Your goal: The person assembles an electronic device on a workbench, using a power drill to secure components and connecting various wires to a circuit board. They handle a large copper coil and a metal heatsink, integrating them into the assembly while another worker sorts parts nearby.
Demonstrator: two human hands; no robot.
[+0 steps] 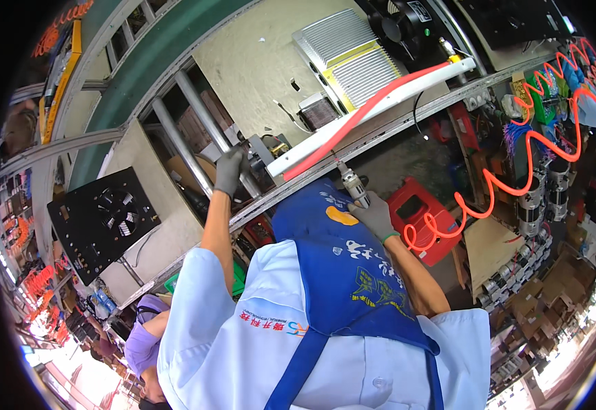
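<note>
The gloved right hand (374, 215) grips a metal driver (352, 184) fed by a coiled orange hose (509, 184), its tip at the table (257, 61) edge under a white panel (373, 109), while the gloved left hand (229, 171) clasps a metal bracket (260, 152) just beside it.

Both hands wear grey gloves, the left hand (229, 171) and the right hand (374, 215), the right one with a green cuff; the power screwdriver (352, 183) is silver and dark; the apron (342, 266) is bright blue with white and yellow print and an orange patch; the shirt (229, 348) is pale blue; the coiled air hose (516, 164) is vivid orange-red; the stool (424, 212) is red; the fan panel (100, 219) is black; the finned metal block (352, 58) is silver with a yellow band; the workbench top (257, 61) is beige.
</note>
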